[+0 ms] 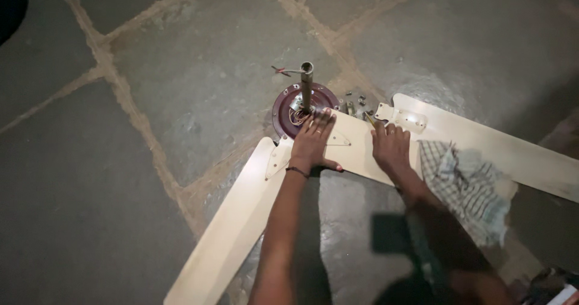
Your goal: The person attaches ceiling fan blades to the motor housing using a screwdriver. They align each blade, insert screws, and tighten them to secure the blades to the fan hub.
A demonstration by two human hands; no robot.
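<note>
Nearest, a long cream fan blade (223, 232) lies flat on the stone floor (90, 208) and points down to the left. A checked cloth (467, 187) lies on another cream blade (500, 148) at the right. Between them, a third blade (356, 151) lies under both hands. The left hand (312, 143) is flat on it, fingers spread, with no closed grip on anything. The right hand (391, 145) rests on the same blade, and a thin yellow tool (369, 119) pokes out by its fingers; its grip cannot be told. Just past the hands sits the dark red fan motor (295, 109) with its metal rod (307, 85) standing up. Small screws (356, 100) lie beside it.
</note>
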